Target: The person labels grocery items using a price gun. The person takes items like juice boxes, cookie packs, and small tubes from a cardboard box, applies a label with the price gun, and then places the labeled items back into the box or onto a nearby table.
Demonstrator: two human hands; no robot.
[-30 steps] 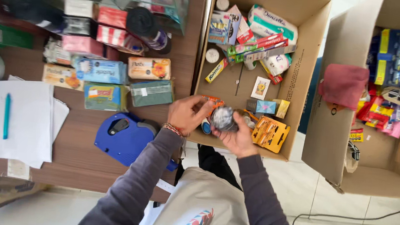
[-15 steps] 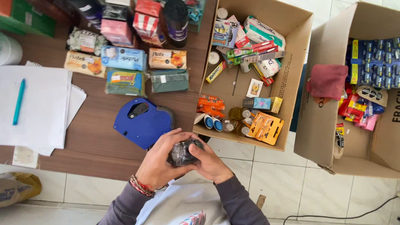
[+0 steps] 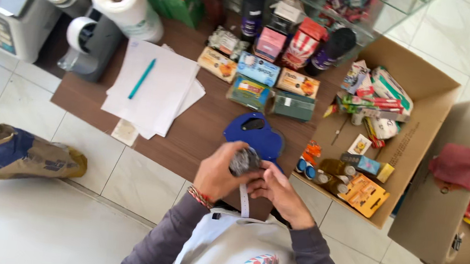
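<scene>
My left hand and my right hand meet over the front edge of a brown wooden table. Between them they hold a small dark round thing with a greyish speckled top. A narrow white strip hangs down from under the hands. Just beyond my fingers lies a blue hand-held labelling gun on the table. My left wrist wears a red braided band.
Small product boxes and dark bottles line the table's far side. White papers with a teal pen lie left. An open cardboard box of goods stands right, another box farther right. Paper rolls stand far left.
My hands carried the small round thing from over the open box back toward my body at the table's front edge. The view swung left, showing more floor and the paper rolls.
</scene>
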